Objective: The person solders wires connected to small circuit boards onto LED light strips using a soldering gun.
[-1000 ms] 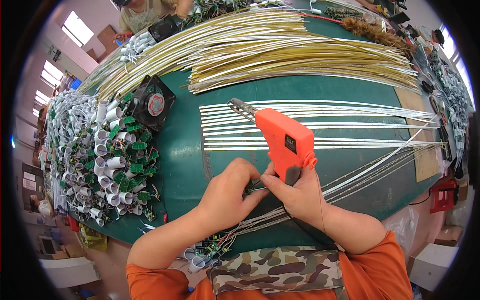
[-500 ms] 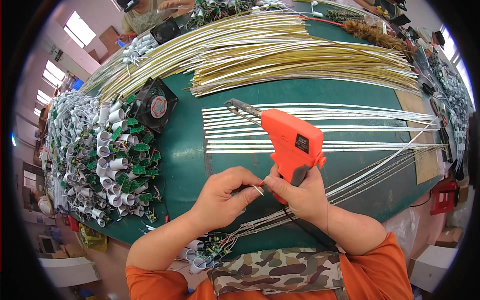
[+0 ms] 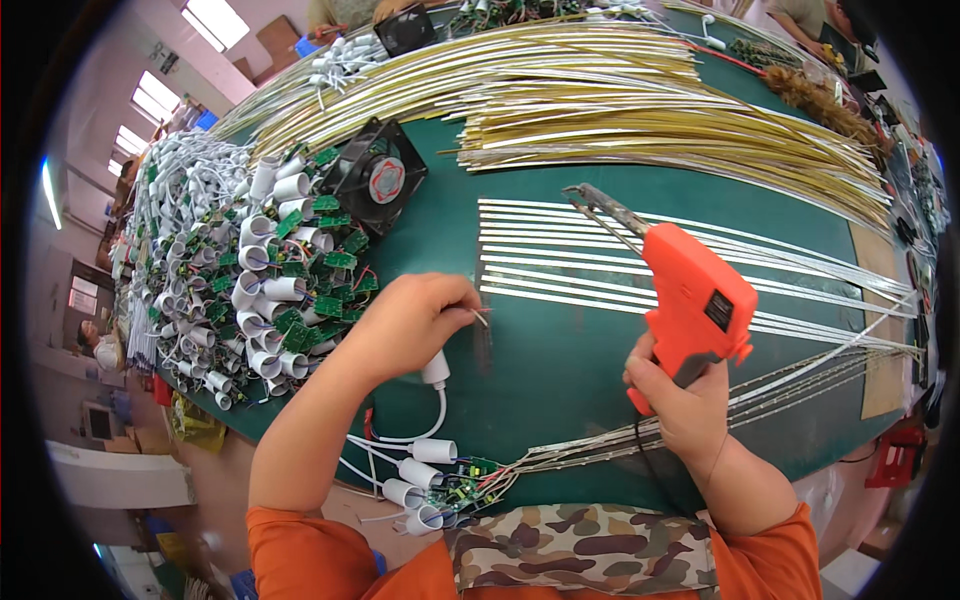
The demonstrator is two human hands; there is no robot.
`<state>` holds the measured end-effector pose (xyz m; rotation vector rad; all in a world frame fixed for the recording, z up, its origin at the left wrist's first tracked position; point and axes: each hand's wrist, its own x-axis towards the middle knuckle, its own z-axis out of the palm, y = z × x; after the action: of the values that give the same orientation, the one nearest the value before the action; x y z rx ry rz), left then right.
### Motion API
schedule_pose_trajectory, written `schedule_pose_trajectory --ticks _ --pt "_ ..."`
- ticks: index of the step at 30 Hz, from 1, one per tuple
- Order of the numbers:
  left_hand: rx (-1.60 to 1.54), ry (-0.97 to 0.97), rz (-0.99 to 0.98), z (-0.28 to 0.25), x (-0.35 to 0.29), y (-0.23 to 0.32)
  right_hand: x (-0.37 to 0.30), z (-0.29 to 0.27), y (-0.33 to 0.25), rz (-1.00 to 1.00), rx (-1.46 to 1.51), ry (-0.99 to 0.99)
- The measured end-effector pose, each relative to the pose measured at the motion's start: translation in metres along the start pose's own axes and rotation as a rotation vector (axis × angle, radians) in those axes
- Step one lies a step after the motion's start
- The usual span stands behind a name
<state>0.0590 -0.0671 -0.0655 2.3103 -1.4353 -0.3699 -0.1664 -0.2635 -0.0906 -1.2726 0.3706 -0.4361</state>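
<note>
My right hand (image 3: 685, 405) is wrapped round the grip of an orange-red soldering gun (image 3: 705, 285), whose metal tip points up and left over the white LED strips (image 3: 560, 231). My left hand (image 3: 420, 315) is closed in a pinch, with thin wire ends (image 3: 482, 317) poking out past the fingertips. Under that hand stands a white cylindrical housing (image 3: 436, 371) with a white cable; its upper end is hidden. Near the front edge, several white housings (image 3: 434, 451) with green circuit boards have wires running to a bundle of strips (image 3: 610, 440).
A large heap of white housings with green boards (image 3: 270, 290) fills the left side, beside a black fan (image 3: 375, 180). Piles of yellow and white strips (image 3: 660, 125) cover the far side. A cord (image 3: 645, 465) runs down from the soldering gun. Other people are across the table.
My hands have moved apart: the left one went left and up with the wires, the right one right with the soldering gun. My view has shifted, showing more housings near the front edge.
</note>
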Motion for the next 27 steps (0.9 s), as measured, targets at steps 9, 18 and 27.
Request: schedule_pose_trajectory --ticks 9,18,27 --pt "-0.358 -0.031 -0.329 0.025 0.009 -0.030 0.001 -0.008 0.011 0.016 -0.091 -0.038" --pt "-0.432 0.002 -0.314 0.028 0.011 -0.048 0.010 -0.001 0.006 0.010 -0.081 -0.127" --pt "-0.448 -0.170 -0.363 0.014 0.027 -0.049 0.011 0.005 0.011 0.107 -0.190 -0.236"
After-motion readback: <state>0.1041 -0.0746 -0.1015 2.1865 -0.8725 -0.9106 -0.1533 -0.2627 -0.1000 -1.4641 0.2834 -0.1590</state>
